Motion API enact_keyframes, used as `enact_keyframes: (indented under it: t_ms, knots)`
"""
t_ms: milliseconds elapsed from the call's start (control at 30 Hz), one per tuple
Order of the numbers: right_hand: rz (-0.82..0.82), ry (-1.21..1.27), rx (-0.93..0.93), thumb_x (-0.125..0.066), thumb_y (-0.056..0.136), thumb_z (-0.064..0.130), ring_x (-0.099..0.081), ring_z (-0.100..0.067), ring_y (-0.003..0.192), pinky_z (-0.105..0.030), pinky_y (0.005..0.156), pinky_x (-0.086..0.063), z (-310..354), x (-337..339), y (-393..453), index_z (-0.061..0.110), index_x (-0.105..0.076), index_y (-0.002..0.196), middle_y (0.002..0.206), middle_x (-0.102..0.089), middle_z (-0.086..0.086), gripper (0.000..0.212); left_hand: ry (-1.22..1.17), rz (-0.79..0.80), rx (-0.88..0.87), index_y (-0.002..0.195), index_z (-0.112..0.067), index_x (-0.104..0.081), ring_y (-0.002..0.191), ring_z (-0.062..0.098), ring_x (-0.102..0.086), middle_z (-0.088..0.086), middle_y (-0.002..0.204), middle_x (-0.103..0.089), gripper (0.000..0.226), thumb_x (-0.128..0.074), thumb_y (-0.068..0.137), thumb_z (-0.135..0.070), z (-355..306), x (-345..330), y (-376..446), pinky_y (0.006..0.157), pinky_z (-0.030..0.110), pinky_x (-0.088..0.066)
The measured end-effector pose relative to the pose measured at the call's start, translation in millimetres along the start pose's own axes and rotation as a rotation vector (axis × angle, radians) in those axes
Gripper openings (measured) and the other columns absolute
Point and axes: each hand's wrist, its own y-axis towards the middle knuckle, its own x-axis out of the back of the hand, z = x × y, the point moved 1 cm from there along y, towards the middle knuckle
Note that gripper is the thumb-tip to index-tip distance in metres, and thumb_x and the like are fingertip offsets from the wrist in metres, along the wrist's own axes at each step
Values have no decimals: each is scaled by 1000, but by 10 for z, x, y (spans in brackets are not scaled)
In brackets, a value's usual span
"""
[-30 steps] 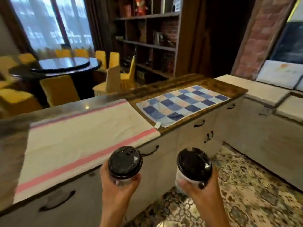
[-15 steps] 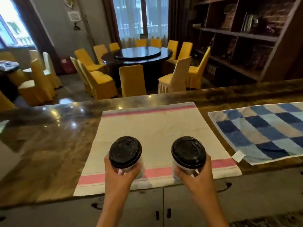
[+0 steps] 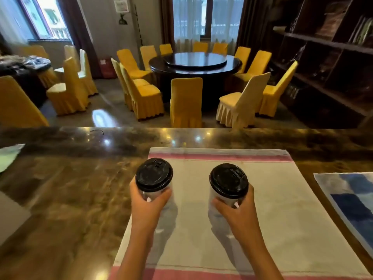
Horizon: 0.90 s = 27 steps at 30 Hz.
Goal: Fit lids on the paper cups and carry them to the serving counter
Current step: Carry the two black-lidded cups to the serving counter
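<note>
Two white paper cups with black lids are held over a white towel with pink stripes (image 3: 272, 199) on the brown marble counter (image 3: 66, 188). My left hand (image 3: 148, 207) wraps the left cup (image 3: 153, 174) from below. The right cup (image 3: 228, 180) is gripped by my right hand (image 3: 238, 213). Both cups stand upright, lids fitted. Their bases are hidden by my hands, so I cannot tell whether they touch the towel.
A blue checked cloth (image 3: 351, 201) lies on the counter at the right edge. Beyond the counter stands a round dark table (image 3: 194, 62) ringed by yellow covered chairs (image 3: 185, 100). Dark shelving (image 3: 327, 57) fills the right wall.
I have turned left and stepped up to the counter. Both cups have moved forward from the counter's front edge to above the middle of the striped towel.
</note>
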Motion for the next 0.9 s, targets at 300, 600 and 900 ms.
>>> enact_keyframes:
  t_ms: [300, 600, 900]
  knots:
    - [-31, -59, -12, -86, 75, 14, -54, 2, 109, -14, 84, -45, -152, -511, 589, 38, -34, 135, 120, -47, 33, 83, 90, 51, -26, 137, -37, -37, 117, 7, -57, -13, 129, -56, 82, -86, 78, -8, 270, -45, 792, 94, 30, -50]
    - [-68, -51, -38, -87, 76, 18, -54, -8, 112, -20, 89, -46, -243, -664, 963, 42, -34, 135, 118, -47, 36, 83, 105, 81, -26, 140, -32, -36, 115, 1, -57, -16, 127, -54, 84, -86, 74, -19, 424, -199, 1112, 87, 18, -47]
    - [-76, 7, -93, -83, 78, 7, -53, 4, 103, 3, 61, -45, -243, -779, 986, 32, -36, 140, 116, -48, 29, 82, 106, 61, -28, 130, -36, -40, 103, -22, -58, -23, 119, -51, 73, -82, 81, -1, 554, -219, 1201, 70, -1, -47]
